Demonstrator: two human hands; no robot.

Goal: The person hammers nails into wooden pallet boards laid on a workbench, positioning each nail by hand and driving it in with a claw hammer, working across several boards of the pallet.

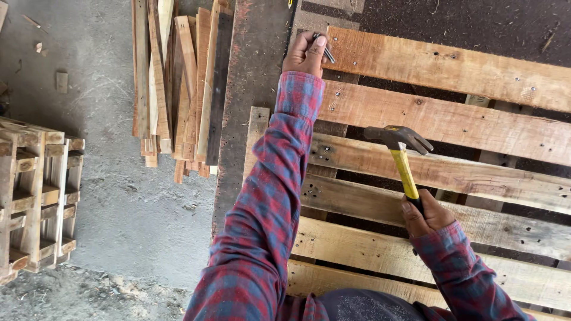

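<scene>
Gripping a yellow-handled claw hammer [403, 156], my right hand [423, 215] is hovering over the wooden slatted pallet [452, 119]; my left hand [306, 54] is pinching grey metal nails [326, 51].

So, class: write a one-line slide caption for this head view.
Left hand pinches nails at a pallet plank's end; right hand grips a yellow-handled hammer.

Left hand [306, 54] pinches nails [326, 50] at corner of top board [452, 68]. Right hand [423, 215] grips yellow-handled hammer [402, 157], head raised above third board. Pallet [380, 249] on dark workbench [250, 77]. Loose slats [178, 83] and stacked pallets [35, 196] on concrete floor [119, 196].
</scene>
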